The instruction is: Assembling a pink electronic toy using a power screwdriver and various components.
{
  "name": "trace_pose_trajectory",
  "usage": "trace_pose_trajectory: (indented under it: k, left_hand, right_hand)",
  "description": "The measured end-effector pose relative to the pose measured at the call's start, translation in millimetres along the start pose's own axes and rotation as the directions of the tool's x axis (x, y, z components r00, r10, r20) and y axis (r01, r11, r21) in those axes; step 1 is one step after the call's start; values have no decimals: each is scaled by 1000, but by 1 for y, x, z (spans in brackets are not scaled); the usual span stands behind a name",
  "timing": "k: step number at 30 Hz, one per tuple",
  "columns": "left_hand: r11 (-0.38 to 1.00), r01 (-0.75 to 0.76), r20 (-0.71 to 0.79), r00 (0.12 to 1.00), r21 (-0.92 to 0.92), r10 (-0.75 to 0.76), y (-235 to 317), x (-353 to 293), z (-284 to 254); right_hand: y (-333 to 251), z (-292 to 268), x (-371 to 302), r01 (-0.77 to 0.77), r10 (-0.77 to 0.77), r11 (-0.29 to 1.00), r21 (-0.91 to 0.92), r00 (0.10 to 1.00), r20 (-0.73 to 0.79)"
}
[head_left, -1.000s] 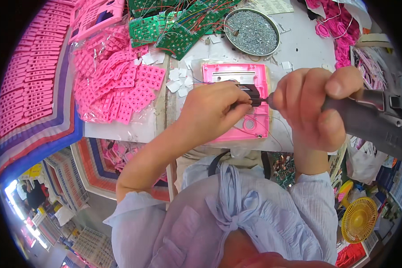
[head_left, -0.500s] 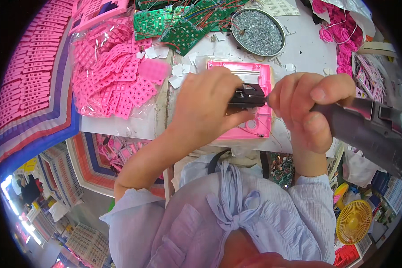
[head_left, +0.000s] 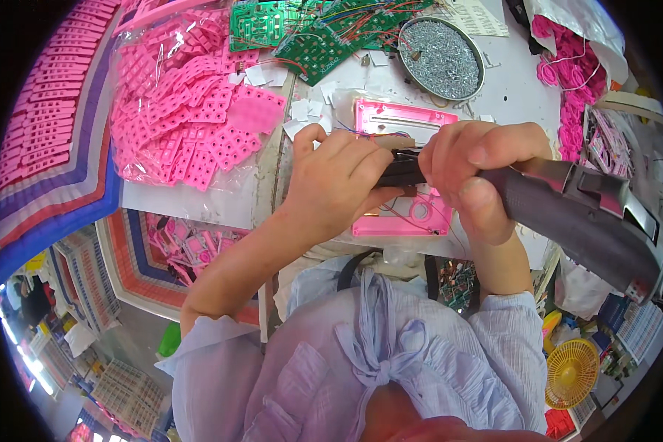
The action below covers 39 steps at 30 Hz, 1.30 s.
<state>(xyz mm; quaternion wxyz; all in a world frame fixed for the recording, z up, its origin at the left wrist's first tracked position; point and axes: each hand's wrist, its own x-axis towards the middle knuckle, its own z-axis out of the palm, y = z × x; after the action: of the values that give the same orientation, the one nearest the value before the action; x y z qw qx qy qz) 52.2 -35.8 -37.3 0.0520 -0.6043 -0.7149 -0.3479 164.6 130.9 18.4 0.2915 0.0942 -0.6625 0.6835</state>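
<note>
Two hands meet over the middle of the bench (head_left: 527, 66), both closed around something. The left hand (head_left: 339, 173) grips a black part (head_left: 403, 171) between its thumb below and its fingers above. The right hand (head_left: 486, 166) has its fingers curled around the front of a dark driver (head_left: 582, 221), whose thick body slants away to the right. The driver's front end points at the black part; fingers hide the tip, so contact cannot be told.

Beneath them lies a pink case (head_left: 436, 221), partly covered by the hands and the black part. Whether the part rests on the case cannot be told. Thin wires (head_left: 460, 239) trail past the case's right side.

Beyond the case, a round dish (head_left: 482, 74) holds many small screws (head_left: 438, 55). Green boards (head_left: 324, 48) with coloured wires lie left of the dish, and white squares (head_left: 300, 110) are scattered nearer. Farther left, a clear bag spills pink pads (head_left: 191, 110).
</note>
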Motion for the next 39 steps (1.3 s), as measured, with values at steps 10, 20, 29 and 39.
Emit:
trace_pose_trajectory:
  k: [10,20,29,39]
  left_hand:
    - [1000,-23,-25,999,-2,23,-1,3,-1]
    - [998,-30,-36,999,-58,28,-2,4,-2]
    - [998,-55,-60,997,-29,53,-2,3,2]
    - [999,-5,-42,999,-33,3,-5,1,3]
  right_hand:
    - [-1,6,6,13,-13,1000,-6,997,79]
    - [2,10,9,67,-67,998,4,995,76]
    - [1,11,18,48,7,966,-256,977,211]
    - [-12,-29,-3,-375,506,745,-552,857,100]
